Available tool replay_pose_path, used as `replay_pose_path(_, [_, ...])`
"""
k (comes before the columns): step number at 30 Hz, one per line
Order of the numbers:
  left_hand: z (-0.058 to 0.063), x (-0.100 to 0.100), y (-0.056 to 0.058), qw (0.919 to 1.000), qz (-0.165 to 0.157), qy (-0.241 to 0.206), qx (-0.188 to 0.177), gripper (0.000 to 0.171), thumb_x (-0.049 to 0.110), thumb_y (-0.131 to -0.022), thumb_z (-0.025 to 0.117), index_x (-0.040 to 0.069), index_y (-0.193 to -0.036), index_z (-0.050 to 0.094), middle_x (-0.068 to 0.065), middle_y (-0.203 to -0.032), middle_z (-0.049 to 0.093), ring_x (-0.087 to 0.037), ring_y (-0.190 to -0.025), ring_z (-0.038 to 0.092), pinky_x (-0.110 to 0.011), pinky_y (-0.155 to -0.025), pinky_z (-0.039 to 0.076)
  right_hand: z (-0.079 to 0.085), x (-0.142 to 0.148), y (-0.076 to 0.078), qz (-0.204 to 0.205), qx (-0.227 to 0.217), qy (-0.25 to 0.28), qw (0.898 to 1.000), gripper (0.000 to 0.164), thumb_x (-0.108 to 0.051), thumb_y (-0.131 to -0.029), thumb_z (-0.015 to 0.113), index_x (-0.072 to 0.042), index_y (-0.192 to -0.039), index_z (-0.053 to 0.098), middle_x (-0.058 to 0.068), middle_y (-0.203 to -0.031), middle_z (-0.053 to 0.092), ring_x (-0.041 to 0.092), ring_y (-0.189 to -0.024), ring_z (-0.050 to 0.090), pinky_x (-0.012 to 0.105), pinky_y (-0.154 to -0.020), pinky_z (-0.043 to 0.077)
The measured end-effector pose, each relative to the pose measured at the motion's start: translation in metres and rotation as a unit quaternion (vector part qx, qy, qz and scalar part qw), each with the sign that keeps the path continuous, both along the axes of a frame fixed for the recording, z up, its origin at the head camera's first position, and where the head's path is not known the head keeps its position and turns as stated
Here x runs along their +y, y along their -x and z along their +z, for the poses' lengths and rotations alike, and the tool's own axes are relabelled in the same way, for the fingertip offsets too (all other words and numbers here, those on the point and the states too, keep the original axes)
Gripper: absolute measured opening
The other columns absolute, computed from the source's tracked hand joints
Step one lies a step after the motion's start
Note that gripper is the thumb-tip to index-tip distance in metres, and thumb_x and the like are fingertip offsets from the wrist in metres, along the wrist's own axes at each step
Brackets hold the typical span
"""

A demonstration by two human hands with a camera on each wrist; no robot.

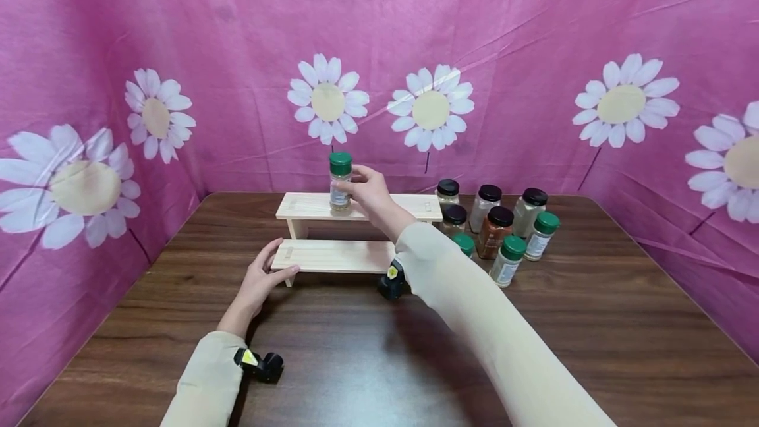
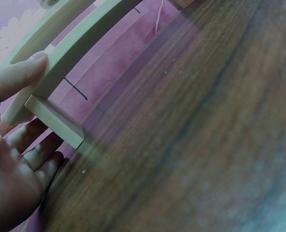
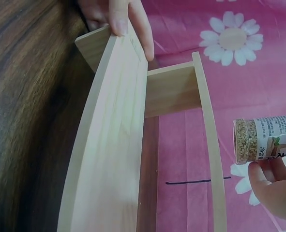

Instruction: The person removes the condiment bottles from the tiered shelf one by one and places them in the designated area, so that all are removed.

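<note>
A two-tier wooden shelf rack [image 1: 338,257] stands on the table. My left hand [image 1: 255,287] grips the left end of its lower board, the thumb on the front edge. In the left wrist view the other fingers reach round behind the rack's leg [image 2: 55,122]. My right hand [image 1: 376,198] holds a clear spice jar [image 1: 340,182] with a green cap, upright at the upper board [image 1: 409,204], left of its middle. Pale brown grains fill the jar [image 3: 266,137] in the right wrist view, where its base shows a gap from the upper board's edge.
Right of the rack stand several spice jars, some with black caps [image 1: 489,192], some with green caps [image 1: 514,247]. One black-capped jar [image 1: 495,232] holds a reddish-brown powder. My right sleeve [image 1: 474,308] covers part of this group. Pink flowered cloth [image 1: 379,31] hangs round the table [image 1: 332,361].
</note>
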State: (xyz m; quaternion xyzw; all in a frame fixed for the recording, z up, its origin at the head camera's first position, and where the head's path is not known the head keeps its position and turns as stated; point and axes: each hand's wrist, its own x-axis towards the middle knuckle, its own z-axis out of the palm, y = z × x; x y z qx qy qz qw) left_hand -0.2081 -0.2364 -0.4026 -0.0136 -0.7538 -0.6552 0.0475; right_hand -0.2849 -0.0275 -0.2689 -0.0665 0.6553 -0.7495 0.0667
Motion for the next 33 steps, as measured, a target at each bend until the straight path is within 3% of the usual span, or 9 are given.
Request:
replay_pose_path(7, [0.001,0.0,0.0,1.0,-0.002,-0.003,0.001,0.072,0.004,-0.076,0.064,0.006,-0.135,0.023,-0.02,-0.123,0.042,-0.002,-0.09,0.047,-0.017,-0.08,0.033,-0.001,0.017,-0.001,-0.005,-0.003,0.006,1.0,0.041,-0.001,-0.073,0.066,-0.004,-0.112,0.054,0.014,-0.105,0.051,0.027,-0.097,0.05,0.038,-0.08,0.041])
replay_pose_path(15, [0.001,0.0,0.0,1.0,-0.001,0.008,-0.005,0.073,0.008,-0.075,0.066,0.006,-0.135,0.024,-0.02,-0.123,0.043,-0.003,-0.091,0.048,-0.021,-0.083,0.031,0.005,0.041,-0.005,-0.022,0.044,-0.063,0.997,0.041,-0.005,-0.073,0.067,-0.005,-0.113,0.054,0.012,-0.106,0.054,0.023,-0.098,0.05,0.033,-0.082,0.04])
replay_pose_path(33, [0.003,0.0,-0.001,1.0,0.001,0.003,-0.007,0.073,0.007,-0.075,0.066,0.006,-0.134,0.024,-0.02,-0.124,0.042,-0.004,-0.093,0.046,-0.019,-0.081,0.032,0.021,0.091,-0.021,0.009,0.058,-0.098,0.993,0.047,-0.008,-0.077,0.064,-0.005,-0.121,0.047,0.016,-0.115,0.048,0.026,-0.105,0.046,0.034,-0.085,0.038])
